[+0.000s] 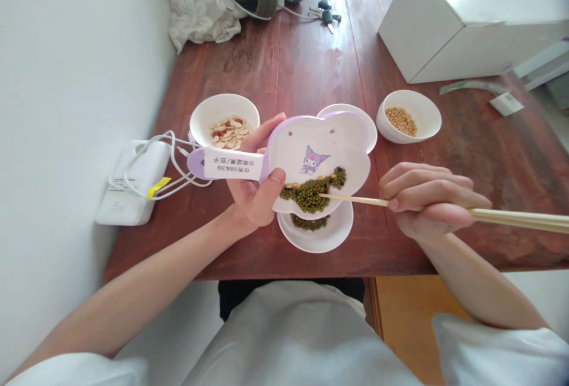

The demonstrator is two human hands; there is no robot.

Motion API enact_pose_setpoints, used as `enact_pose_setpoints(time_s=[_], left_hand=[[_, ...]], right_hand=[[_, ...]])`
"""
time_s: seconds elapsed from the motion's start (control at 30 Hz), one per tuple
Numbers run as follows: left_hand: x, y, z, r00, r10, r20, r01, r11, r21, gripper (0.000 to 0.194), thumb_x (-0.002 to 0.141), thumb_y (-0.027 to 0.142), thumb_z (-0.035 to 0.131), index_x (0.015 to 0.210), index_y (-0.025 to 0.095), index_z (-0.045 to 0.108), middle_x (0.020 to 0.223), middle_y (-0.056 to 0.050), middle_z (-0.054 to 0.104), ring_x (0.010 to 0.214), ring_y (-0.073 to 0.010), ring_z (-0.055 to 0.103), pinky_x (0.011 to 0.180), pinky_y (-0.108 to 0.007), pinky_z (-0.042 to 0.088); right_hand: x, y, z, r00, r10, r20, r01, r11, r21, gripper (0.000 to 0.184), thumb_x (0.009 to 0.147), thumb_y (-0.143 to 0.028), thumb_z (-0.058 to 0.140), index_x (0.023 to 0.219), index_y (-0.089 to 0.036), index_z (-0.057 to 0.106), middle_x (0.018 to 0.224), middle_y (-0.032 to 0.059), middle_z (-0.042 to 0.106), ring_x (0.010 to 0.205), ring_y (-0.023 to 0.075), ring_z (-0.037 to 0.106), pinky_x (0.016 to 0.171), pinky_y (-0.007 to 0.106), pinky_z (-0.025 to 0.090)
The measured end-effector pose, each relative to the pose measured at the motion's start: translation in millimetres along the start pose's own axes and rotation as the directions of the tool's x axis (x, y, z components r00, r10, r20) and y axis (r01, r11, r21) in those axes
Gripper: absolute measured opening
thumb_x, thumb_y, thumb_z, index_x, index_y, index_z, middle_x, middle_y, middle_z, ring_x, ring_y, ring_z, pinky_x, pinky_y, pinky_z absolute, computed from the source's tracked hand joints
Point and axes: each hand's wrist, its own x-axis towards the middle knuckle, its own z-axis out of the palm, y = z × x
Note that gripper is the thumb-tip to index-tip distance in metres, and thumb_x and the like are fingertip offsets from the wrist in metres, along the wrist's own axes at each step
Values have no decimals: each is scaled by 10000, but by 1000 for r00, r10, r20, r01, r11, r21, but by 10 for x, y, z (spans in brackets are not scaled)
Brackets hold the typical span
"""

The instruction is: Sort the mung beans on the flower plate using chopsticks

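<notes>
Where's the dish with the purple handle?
In the head view, the dish with the purple handle is near the middle, in the left hand, partly hiding a white bowl of green beans.

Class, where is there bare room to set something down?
Bare tabletop spreads between the keys, white box and peanut bowl; another patch lies right of the yellow-bean bowl, beyond the right hand. Crowded: around the purple-rimmed dish held in the left hand, with bowls showing past its edges.
</notes>
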Motion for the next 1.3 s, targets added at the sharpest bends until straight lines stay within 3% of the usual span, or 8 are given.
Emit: enact_pose_setpoints(time_s=[0.27, 0.43, 0.57, 0.8, 0.9, 1.0, 1.3], left_hand=[[49, 29, -23, 1000, 25, 7, -26, 993, 111, 347, 929, 622, 761, 1111, 329, 729, 933, -70, 781, 1022, -324, 802, 939, -508, 692], [18, -12, -22, 998, 18, -53, -11, 990, 141, 417, 903, 643, 786, 1175, 332, 728, 955, -72, 778, 1058, -328, 796, 956, -501, 682], [32, -14, 6, 992, 52, -117, -37, 991, 126, 402, 889, 608, 810, 1141, 302, 740, 1023, -79, 777, 1120, -330, 784, 1027, -515, 665], [73, -2, 29, 991, 68, -116, -61, 996, 66, 423, 882, 573, 802, 1158, 253, 778, 1215, -108, 771, 1309, -332, 711, 1236, -514, 549], [57, -6, 13, 991, 63, -117, -55, 996, 70, 355, 883, 523, 834, 1096, 245, 774, 1180, -102, 787, 1280, -341, 747, 1190, -528, 598], [41, -14, -1, 991, 38, -126, -32, 998, 50, 390, 884, 488, 857, 1178, 256, 745, 1200, -106, 804, 1252, -351, 781, 1100, -522, 660], [44, -31, 14, 993, 55, -102, -47, 996, 76, 340, 895, 521, 829, 1143, 312, 726, 1039, -68, 818, 1115, -328, 823, 1000, -483, 705]], right_hand=[[-48, -38, 11, 998, 63, 18, -64, 997, 46, 522, 1132, -479, 620, 687, -224, 718, 493, -22, 598, 343, 152, 554, 361, 297, 467], [-51, -34, 53, 995, 102, -10, -101, 993, 65, 538, 1128, -499, 627, 678, -214, 702, 485, -14, 593, 352, 148, 558, 365, 287, 445], [-48, -29, 73, 994, 106, -21, -105, 992, 72, 525, 1124, -502, 636, 684, -225, 708, 486, -18, 587, 342, 139, 534, 348, 280, 410], [-37, -46, 67, 994, 111, -3, -110, 990, 86, 522, 1137, -482, 620, 696, -216, 706, 496, -19, 589, 363, 130, 542, 367, 275, 410], [-37, -61, 67, 992, 122, -10, -121, 989, 88, 533, 1141, -479, 614, 690, -208, 696, 497, -17, 588, 370, 129, 545, 380, 282, 411], [-42, -74, 63, 989, 151, 6, -151, 984, 91, 542, 1151, -486, 593, 698, -205, 693, 513, -15, 603, 389, 129, 565, 397, 281, 418], [-48, -69, 83, 988, 152, -6, -150, 980, 127, 506, 1142, -457, 614, 711, -212, 715, 511, -6, 593, 382, 144, 542, 380, 311, 386]])
